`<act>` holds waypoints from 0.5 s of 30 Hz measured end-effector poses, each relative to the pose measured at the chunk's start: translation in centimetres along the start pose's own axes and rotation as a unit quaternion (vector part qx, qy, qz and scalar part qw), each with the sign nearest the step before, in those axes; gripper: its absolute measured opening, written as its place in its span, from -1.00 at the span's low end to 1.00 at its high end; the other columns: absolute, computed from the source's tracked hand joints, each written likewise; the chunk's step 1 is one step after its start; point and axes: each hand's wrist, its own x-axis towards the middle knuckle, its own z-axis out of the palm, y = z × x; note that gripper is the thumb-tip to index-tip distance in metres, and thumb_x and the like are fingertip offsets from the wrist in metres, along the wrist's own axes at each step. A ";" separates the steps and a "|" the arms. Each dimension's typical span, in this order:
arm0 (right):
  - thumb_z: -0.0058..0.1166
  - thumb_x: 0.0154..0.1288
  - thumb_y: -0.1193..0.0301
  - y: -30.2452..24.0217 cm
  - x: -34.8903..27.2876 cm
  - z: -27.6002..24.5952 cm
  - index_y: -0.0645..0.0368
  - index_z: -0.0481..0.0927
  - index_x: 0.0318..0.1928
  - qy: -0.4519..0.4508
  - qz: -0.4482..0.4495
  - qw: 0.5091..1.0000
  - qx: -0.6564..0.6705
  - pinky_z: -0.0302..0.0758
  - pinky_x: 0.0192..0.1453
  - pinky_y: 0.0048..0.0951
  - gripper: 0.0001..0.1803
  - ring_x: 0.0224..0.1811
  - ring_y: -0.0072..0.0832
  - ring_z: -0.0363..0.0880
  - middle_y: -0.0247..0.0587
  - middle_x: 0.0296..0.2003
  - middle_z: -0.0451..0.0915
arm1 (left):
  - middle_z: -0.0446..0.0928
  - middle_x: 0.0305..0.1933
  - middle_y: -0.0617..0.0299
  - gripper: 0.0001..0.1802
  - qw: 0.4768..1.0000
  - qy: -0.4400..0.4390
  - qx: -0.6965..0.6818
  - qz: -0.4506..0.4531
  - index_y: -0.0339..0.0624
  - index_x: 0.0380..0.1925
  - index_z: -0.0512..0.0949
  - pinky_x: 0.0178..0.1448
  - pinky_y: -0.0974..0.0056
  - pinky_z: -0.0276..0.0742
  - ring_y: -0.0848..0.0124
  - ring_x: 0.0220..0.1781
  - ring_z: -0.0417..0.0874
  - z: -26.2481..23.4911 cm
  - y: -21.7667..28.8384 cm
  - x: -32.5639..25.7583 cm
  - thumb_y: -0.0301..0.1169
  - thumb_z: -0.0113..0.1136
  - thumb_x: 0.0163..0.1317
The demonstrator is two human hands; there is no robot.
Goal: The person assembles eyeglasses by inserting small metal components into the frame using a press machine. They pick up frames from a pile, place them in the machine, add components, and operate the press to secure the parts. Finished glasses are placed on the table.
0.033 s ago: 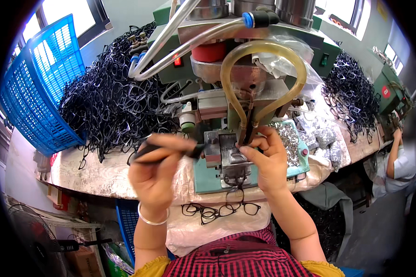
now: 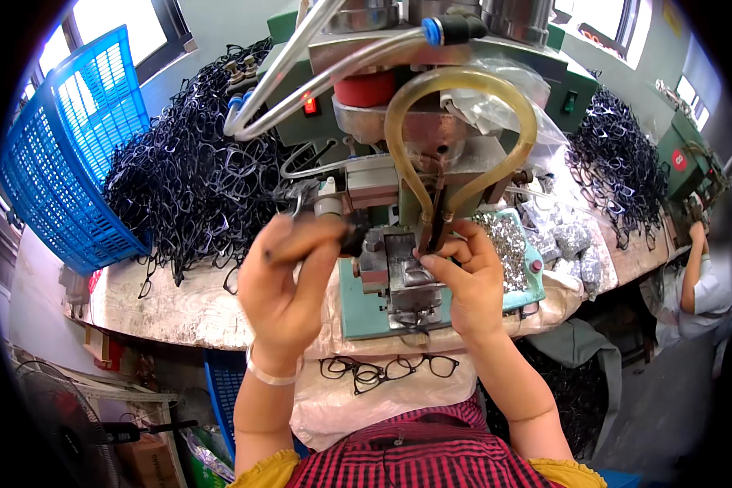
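My left hand (image 2: 289,285) is raised left of the press's metal block, fingers closed round a dark, elongated thing (image 2: 353,236) smeared by motion; its kind cannot be made out. The hand's thumb side faces the block. My right hand (image 2: 469,276) is at the block's right side, thumb and fingertips pinched together beside the copper-coloured nozzles. What sits between those fingertips is too small to name. The metal block (image 2: 415,281) stands on a green base under the press head (image 2: 439,134). Black eyeglass frames (image 2: 368,376) lie on the pale cloth over my lap.
A big heap of black eyeglass frames (image 2: 211,175) covers the table's left, beside a tilted blue basket (image 2: 73,154). A green tray of small metal parts (image 2: 504,252) sits right. A looped yellowish hose (image 2: 464,77) arches above the block. Another person (image 2: 695,281) works far right.
My left hand has risen and shifted right, nearer the block, with the dark thing. A dark rim hanging below the block's front no longer shows there. My right hand stays put.
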 end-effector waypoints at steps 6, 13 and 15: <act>0.15 0.22 0.57 -1.8 -2.4 -0.1 0.33 0.38 0.26 -0.018 -0.032 0.994 -0.104 0.38 0.29 -0.35 -0.44 0.18 -0.38 0.51 -0.07 0.10 0.57 | 0.68 -0.13 -0.01 -0.93 0.998 -0.052 -0.022 -0.039 -0.34 -0.29 0.60 0.02 0.23 0.56 0.29 -0.28 0.68 0.9 1.5 -0.4 -0.64 0.20 0.23; 0.34 0.05 0.37 2.2 0.0 -12.7 0.10 0.69 -0.13 0.104 -0.159 0.691 -0.697 0.26 0.40 0.00 -0.68 0.36 0.10 0.30 0.20 0.15 0.49 | 0.70 -0.09 0.28 -0.72 0.966 -0.199 0.067 0.152 -0.03 -0.25 0.74 0.13 0.00 0.55 0.29 -0.30 0.47 4.2 -0.8 -5.7 -0.37 0.38 -0.06; 0.35 0.03 0.42 3.1 0.7 -14.6 0.14 0.70 -0.27 0.104 -0.206 0.706 -0.670 0.32 0.35 -0.03 -0.79 0.31 0.08 0.37 0.15 0.08 0.55 | 0.70 -0.09 0.28 -0.70 0.966 -0.203 0.058 0.147 -0.04 -0.24 0.74 0.14 0.00 0.54 0.29 -0.31 0.46 4.4 -0.9 -5.6 -0.38 0.38 -0.08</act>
